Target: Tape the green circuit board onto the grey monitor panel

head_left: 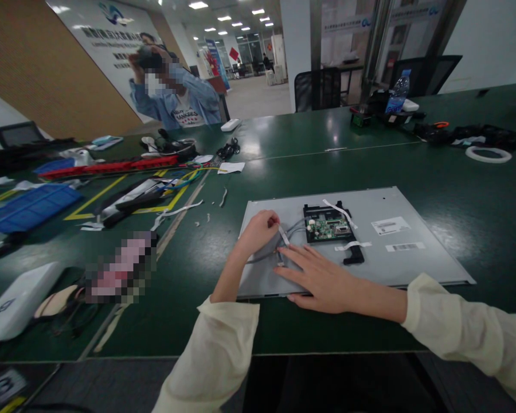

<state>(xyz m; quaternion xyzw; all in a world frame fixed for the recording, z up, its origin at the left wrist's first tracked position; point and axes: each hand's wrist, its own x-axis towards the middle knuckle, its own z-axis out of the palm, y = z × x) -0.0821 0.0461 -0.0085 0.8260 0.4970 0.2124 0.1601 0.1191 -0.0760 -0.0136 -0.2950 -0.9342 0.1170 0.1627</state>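
Observation:
A flat grey display panel (382, 258) lies back side up on the green table in front of me. On it sits a black bracket (355, 252) with a green circuit board (329, 229), held by strips of white tape (353, 245). Grey cables (296, 226) run from the board toward the panel's left side. My left hand (260, 229) pinches the upper end of a short white tape strip (283, 234) that lies over the cables. My right hand (318, 275) rests on the panel with fingers spread, its fingertips at the cables beside the strip.
Left on the table are a blue tray (30, 206), a white box (19, 301), a pixelated object (122, 269) and tape scraps (176, 211). A water bottle (399, 92) and a white tape ring (488, 154) lie far right. Across the table is a person (176, 92) with raised arms.

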